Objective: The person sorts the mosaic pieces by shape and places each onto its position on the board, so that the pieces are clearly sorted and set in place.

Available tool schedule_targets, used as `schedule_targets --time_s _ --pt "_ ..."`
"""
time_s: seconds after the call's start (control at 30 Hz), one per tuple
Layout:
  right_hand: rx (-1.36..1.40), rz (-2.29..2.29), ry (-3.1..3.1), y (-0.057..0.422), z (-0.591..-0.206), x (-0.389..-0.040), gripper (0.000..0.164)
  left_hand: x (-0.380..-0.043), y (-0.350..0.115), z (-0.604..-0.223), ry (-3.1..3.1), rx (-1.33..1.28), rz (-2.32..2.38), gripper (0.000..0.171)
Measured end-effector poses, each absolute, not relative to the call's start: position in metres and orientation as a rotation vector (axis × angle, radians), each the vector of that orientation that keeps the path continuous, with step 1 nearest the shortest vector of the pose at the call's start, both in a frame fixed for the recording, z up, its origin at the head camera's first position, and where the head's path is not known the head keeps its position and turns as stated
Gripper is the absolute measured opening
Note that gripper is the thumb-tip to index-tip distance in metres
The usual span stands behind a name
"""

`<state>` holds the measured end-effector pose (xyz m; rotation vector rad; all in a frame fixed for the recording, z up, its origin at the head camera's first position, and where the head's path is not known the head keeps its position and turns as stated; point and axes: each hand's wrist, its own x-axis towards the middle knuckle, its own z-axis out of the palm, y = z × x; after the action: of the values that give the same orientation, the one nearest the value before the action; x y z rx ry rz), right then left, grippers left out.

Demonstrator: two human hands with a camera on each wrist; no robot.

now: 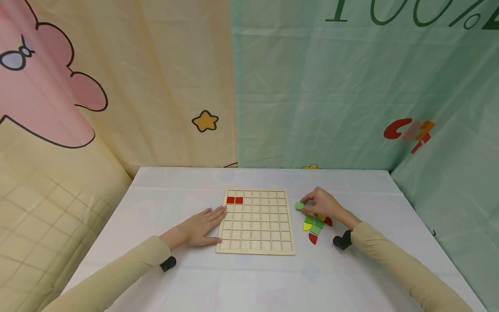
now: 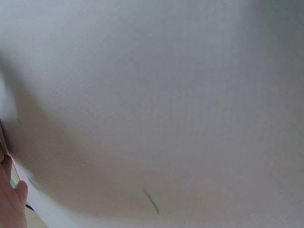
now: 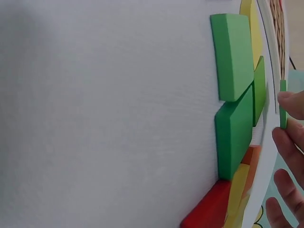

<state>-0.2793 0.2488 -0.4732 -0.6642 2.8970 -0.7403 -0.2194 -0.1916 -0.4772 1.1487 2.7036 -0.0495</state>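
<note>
A wooden grid board (image 1: 255,253) lies on the white table, with two red square tiles (image 1: 235,200) side by side in its upper left cells. My left hand (image 1: 200,227) rests flat with fingers spread, its fingertips touching the board's left edge; only part of that hand (image 2: 12,199) shows in the left wrist view. Right of the board, my right hand (image 1: 321,203) pinches a green square tile (image 1: 299,206) between thumb and finger. The same green tile (image 3: 283,104) appears edge-on in the right wrist view.
Below my right hand lie loose pieces: green blocks (image 1: 316,229), a yellow quarter-round piece (image 1: 307,226) and red quarter-round pieces (image 1: 313,238). An orange piece (image 3: 252,159) shows in the right wrist view. Printed curtains (image 1: 312,95) hang behind and beside the table (image 1: 249,286).
</note>
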Motion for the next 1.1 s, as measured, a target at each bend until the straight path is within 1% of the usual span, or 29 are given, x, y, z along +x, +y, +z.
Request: schedule_targets --time_s 0.2,1.1 --pt "-0.596 -0.770 2.917 0.242 -0.470 -0.281 0.026 -0.221 -0.192 -0.476 2.706 1.141 -0.055 0.088" --pt "-0.703 -0.895 2.995 0.189 -0.456 -0.287 0.023 -0.219 -0.194 -0.478 2.708 1.165 -0.044 0.089"
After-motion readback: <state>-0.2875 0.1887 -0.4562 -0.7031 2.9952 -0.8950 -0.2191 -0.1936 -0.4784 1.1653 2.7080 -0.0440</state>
